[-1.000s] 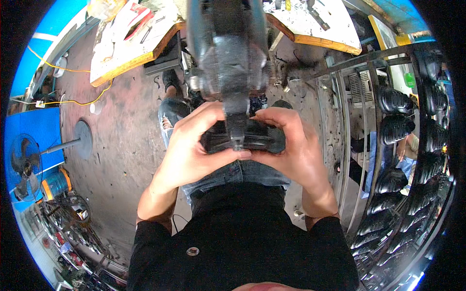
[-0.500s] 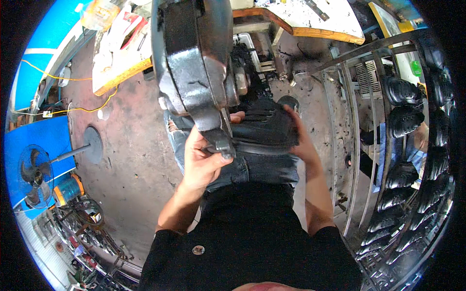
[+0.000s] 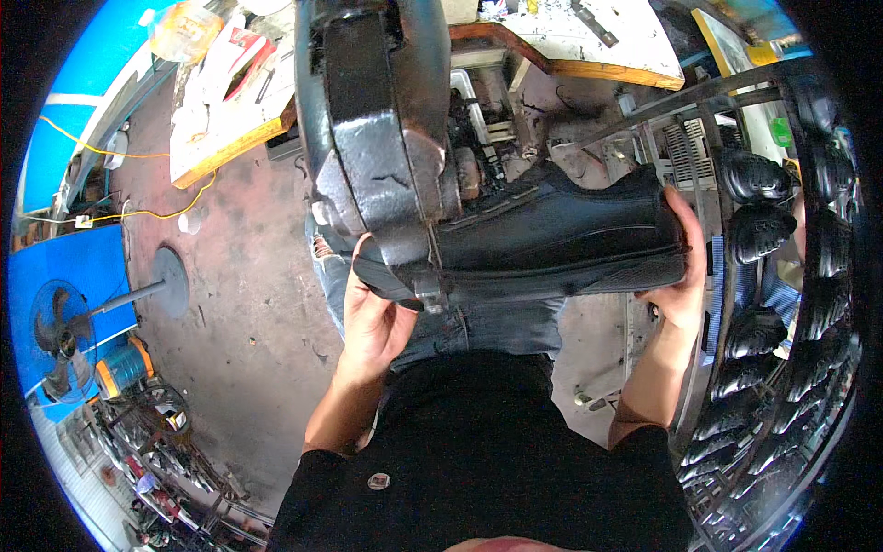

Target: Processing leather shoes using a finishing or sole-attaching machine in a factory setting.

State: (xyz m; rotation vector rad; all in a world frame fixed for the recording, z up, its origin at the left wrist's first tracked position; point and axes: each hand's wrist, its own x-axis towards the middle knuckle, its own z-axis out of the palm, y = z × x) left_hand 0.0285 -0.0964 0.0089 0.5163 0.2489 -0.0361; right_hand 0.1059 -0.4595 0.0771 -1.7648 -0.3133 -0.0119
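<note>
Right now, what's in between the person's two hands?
In the head view: a black shoe, with a metal machine part near its left end.

Light around me: bright, cool white. Glare: white tabletop (image 3: pixel 207 124), near washed out; metal machine head (image 3: pixel 379 170), hard glints. Shade: black boot (image 3: pixel 579 230), soft sheen; black shirt (image 3: pixel 487 442), scant detail. Focus: fair at centre. Rim: fisheye bend, dark corners, bluish fringe.

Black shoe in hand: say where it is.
In the head view, the black shoe is just right of centre, between the left hand and the right hand, partly hidden by the metal machine arm.
</note>
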